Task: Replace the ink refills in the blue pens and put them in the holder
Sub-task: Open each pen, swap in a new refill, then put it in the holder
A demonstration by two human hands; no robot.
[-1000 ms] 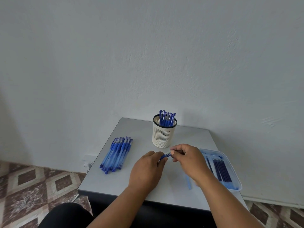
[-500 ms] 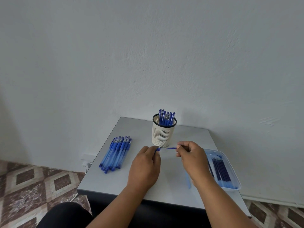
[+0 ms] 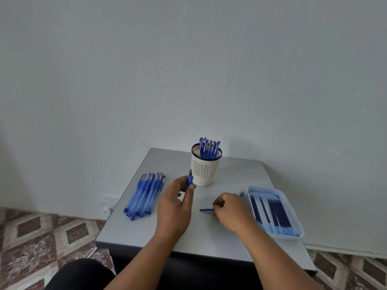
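My left hand (image 3: 174, 208) grips a blue pen (image 3: 190, 179) upright, its dark tip pointing up beside the white slotted holder (image 3: 204, 169). Several blue pens (image 3: 209, 148) stand in that holder. My right hand (image 3: 231, 210) pinches a thin blue ink refill (image 3: 206, 209), held level just above the table, its free end pointing left. A row of several capped blue pens (image 3: 145, 194) lies on the left of the grey table (image 3: 134, 231).
A pale blue tray (image 3: 293, 218) at the right holds several dark blue refills (image 3: 278, 212). A small blue piece (image 3: 241, 194) lies beside the tray's far left corner. The wall stands right behind the table. Patterned floor tiles surround it.
My hands have drawn apart. The right hand pulled the refill out and carried it down to the right; the left hand turned the pen upright by the holder.
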